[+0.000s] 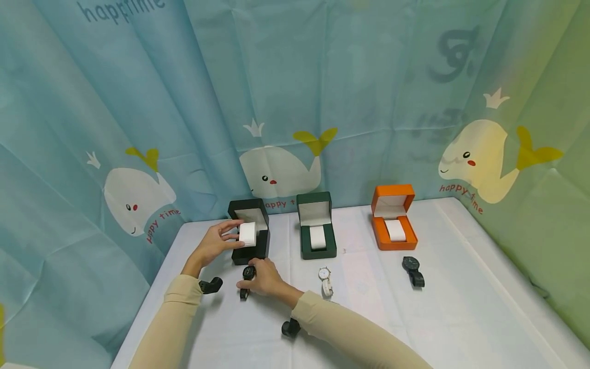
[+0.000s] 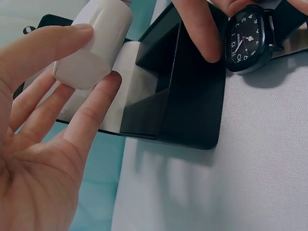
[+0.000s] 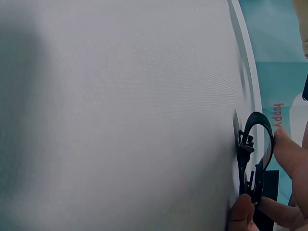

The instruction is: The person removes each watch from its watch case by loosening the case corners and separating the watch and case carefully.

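Observation:
My left hand [image 1: 213, 245] pinches a white watch cushion [image 2: 96, 45] between thumb and fingers, lifted over the open black watch box [image 1: 251, 256]. Beneath it, the box's dark inner compartment [image 2: 149, 96] shows in the left wrist view. In front of that box, my right hand [image 1: 266, 278] grips a black wristwatch [image 1: 249, 272] with a squarish dial. The right wrist view shows the watch's strap [image 3: 260, 118] in a closed loop, thumb and fingers at its two ends. Its dial [image 2: 242, 39] faces the left wrist camera, close beside the box.
A green box [image 1: 318, 253] and an orange box [image 1: 377, 233] stand open with white cushions inside. A white-strapped watch [image 1: 325, 282] lies before the green one, a black watch [image 1: 413, 270] before the orange one. A curtain [image 1: 369, 102] hangs behind the white table [image 1: 369, 328].

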Demonstrator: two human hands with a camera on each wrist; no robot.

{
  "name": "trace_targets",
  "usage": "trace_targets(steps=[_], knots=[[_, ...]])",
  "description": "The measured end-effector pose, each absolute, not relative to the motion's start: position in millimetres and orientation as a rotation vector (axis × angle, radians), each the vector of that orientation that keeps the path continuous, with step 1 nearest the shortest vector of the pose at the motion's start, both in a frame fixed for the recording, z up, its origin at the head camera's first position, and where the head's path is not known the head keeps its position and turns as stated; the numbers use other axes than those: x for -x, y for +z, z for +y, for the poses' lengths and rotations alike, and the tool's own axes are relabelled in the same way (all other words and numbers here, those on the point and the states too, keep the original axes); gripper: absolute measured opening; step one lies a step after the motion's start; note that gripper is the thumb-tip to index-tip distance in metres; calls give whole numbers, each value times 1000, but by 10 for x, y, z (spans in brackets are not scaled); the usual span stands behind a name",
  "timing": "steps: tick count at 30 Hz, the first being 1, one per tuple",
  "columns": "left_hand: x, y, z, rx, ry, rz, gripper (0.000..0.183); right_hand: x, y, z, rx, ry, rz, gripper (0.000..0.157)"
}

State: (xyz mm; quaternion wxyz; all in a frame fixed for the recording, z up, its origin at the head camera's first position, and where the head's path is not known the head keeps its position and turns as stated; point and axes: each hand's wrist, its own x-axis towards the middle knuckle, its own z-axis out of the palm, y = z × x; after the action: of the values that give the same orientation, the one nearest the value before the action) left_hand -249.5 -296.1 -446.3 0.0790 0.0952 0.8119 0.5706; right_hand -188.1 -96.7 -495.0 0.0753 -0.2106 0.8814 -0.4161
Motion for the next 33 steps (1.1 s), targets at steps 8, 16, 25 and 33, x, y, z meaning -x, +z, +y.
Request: trace_targets(steps=[8, 16, 25, 33], knots=[[2486, -4442, -2965, -274, 1696, 2450, 72, 1880, -4899, -931, 654, -1228, 2600, 64], [2488, -4443, -2976, -278, 1708, 2438, 72, 1886, -4878, -907, 696, -1210, 2607, 63], [2506, -4429, -2975, -289, 1705, 2439, 72, 1889, -4849, -871, 725, -1187, 2609, 64], [2510, -4389, -2952, -363, 1544, 2542, 70, 1876, -4790, -813, 724, -1164, 2609, 65]])
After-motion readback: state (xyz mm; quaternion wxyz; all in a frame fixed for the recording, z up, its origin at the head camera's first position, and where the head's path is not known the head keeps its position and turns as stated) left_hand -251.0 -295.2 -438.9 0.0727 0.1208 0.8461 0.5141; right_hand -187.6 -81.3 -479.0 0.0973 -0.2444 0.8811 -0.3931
